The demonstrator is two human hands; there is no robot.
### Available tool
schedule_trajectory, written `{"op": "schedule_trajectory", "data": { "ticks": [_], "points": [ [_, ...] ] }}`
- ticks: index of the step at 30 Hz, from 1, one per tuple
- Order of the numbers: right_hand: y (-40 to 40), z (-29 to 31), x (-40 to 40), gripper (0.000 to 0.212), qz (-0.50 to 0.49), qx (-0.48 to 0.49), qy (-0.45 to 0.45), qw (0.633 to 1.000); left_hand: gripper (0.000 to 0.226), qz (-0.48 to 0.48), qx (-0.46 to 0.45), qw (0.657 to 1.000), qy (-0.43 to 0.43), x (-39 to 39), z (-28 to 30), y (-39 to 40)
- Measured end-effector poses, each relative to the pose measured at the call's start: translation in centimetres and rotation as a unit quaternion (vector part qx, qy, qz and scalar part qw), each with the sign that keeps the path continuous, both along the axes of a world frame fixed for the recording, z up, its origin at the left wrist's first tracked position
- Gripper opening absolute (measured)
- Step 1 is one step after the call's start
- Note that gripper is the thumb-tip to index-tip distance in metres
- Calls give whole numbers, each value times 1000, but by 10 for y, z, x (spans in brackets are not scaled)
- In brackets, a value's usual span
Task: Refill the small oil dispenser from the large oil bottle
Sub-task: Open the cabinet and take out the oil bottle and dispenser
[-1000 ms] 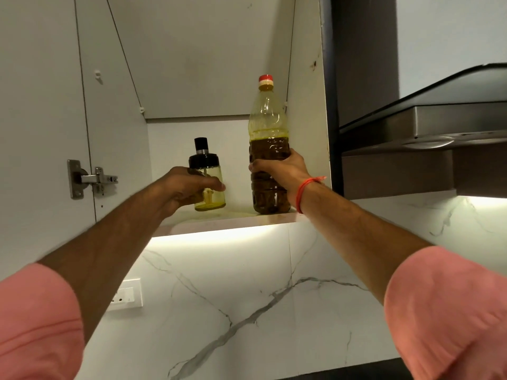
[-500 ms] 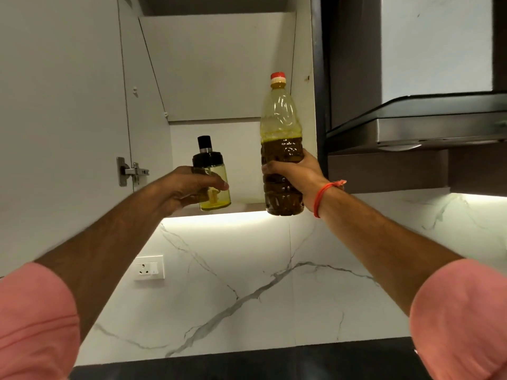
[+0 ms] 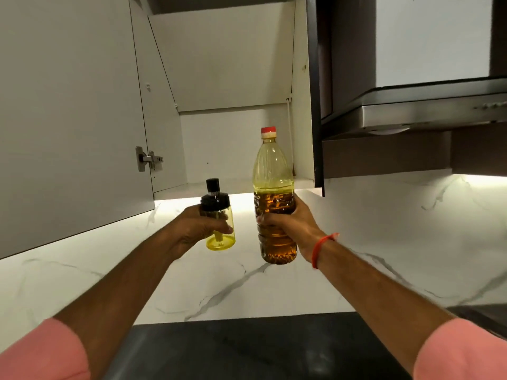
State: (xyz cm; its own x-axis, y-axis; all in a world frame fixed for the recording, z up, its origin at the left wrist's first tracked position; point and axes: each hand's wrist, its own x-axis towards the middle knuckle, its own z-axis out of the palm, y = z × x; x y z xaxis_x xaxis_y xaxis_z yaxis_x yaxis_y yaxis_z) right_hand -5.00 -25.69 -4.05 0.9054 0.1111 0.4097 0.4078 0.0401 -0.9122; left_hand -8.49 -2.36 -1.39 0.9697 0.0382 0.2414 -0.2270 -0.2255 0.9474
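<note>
Hands reach up and forward in the single head view, both arms bare below pink sleeves. At about 10 o'clock from the frame's centre, the left hand [image 3: 201, 229] has its fingers curled round the small oil dispenser [image 3: 218, 215], a yellow-tinted clear jar with a black lid and knob, held upright and looking almost empty. Just beside it, at about 1 o'clock from centre, the right hand [image 3: 288, 224] wraps round the middle of the large oil bottle [image 3: 275, 198], also upright, its red cap [image 3: 268, 130] on, with amber oil filling roughly the lower two thirds. A red thread band [image 3: 321, 249] circles the right wrist. Neither container touches the other. Behind them, at 12 o'clock, stands an open wall cabinet [image 3: 233, 78], its door [image 3: 68, 105] swung out at 9 o'clock; a steel range hood [image 3: 428, 111] sits at 2 o'clock. At 6 o'clock lies a dark countertop [image 3: 247, 349] under a white marble-patterned wall [image 3: 397, 237]. Judged from this, the step in hand is fetching: both containers are held in the air, clear of the shelf. Next, they likely need setting down on the counter, since both hands are full and both lids must come off before pouring.
</note>
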Motion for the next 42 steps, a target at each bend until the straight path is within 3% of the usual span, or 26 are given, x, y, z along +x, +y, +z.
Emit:
{"op": "schedule_trajectory", "data": {
  "ticks": [10,17,22,27,37,42],
  "points": [
    [13,-93,19,73,-1,-23,44,999,57,5,30,998,57,21,-100,21],
    [22,-164,29,75,-16,-54,87,995,71,37,21,994,97,32,-178,31],
    [22,-212,25,77,-21,-62,135,989,58,47,3,990,131,31,-228,35],
    [20,-259,16,78,-28,-70,172,982,61,38,27,987,155,25,-275,31],
    [14,-333,-2,75,-38,-83,234,968,56,18,49,976,210,7,-351,17],
    [9,-364,-15,76,-58,-93,265,958,68,28,34,970,240,-9,-383,19]
  ]
}}
